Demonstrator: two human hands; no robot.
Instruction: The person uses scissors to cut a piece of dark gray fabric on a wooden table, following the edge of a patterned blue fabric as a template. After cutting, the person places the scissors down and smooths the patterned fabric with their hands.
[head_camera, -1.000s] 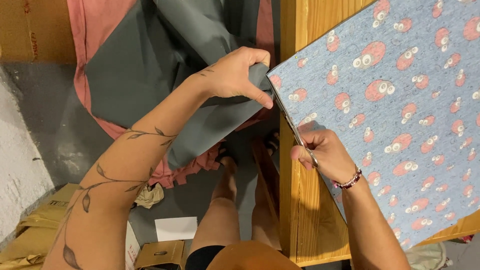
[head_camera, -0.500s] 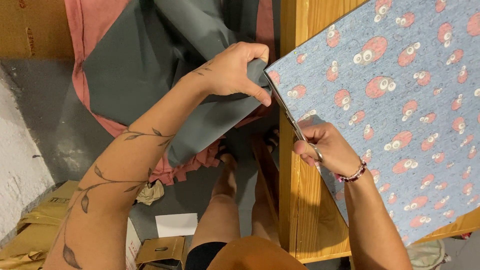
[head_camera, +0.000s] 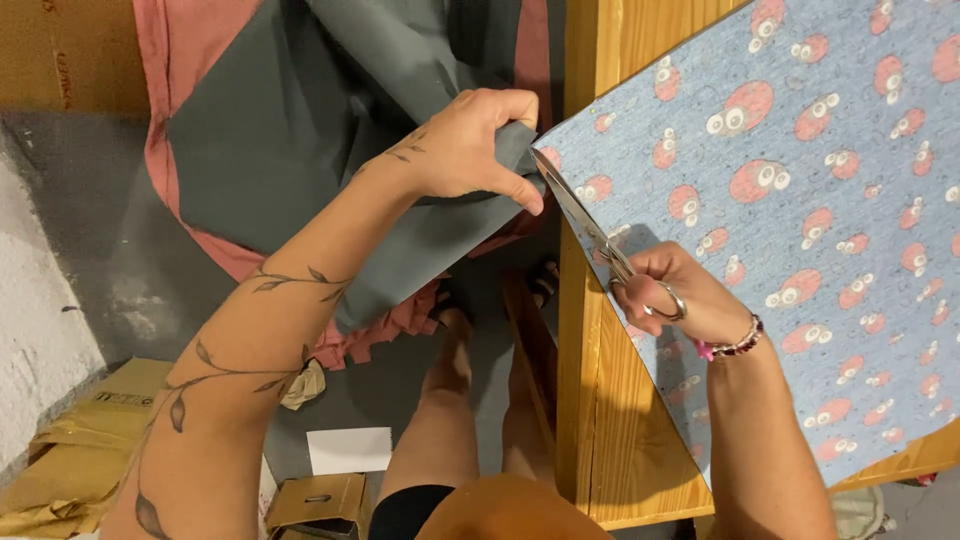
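A blue-grey board (head_camera: 800, 220) printed with pink round creatures lies on a wooden table (head_camera: 625, 420). My right hand (head_camera: 680, 295) grips metal scissors (head_camera: 585, 220), whose blades run along the board's left edge and point up toward its corner. My left hand (head_camera: 470, 145) pinches grey fabric (head_camera: 300, 150) right at that corner, next to the blade tips. The grey fabric hangs off the table's left side over pink fabric (head_camera: 175, 60).
Below the table are my bare legs (head_camera: 450, 400) and the grey floor. Brown paper and cardboard (head_camera: 80, 450) lie at the lower left, with a small cardboard box (head_camera: 320, 500) and a white sheet (head_camera: 350, 450) beside them. A white wall (head_camera: 40, 330) stands at the left.
My right hand with the scissors has slid a little down and right along the board's edge. The left hand keeps its pinch on the grey fabric at the corner.
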